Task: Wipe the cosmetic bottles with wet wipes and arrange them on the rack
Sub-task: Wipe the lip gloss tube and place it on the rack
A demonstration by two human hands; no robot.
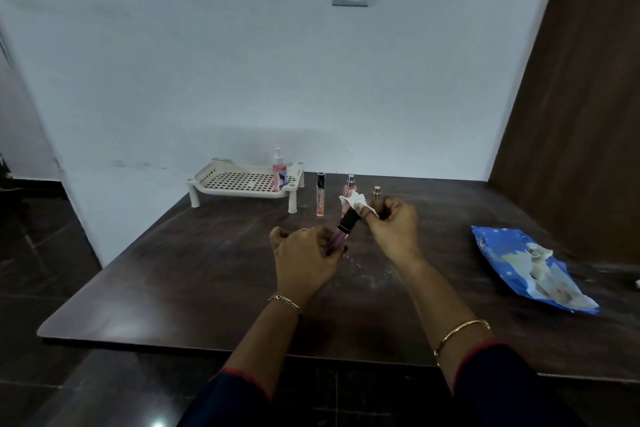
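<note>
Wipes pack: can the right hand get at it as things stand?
Probably yes: the pack lies on the table right of the right hand, nothing between, though that hand is pinching a wipe.

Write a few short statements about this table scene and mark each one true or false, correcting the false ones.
1. The left hand holds a black-capped bottle. True.
2. The right hand is empty. False: it pinches a wet wipe at the bottle's cap.
3. The rack holds three bottles. False: only one pink spray bottle stands on it.
4. The blue wipes pack lies on the table, right of the hands. True.
</note>
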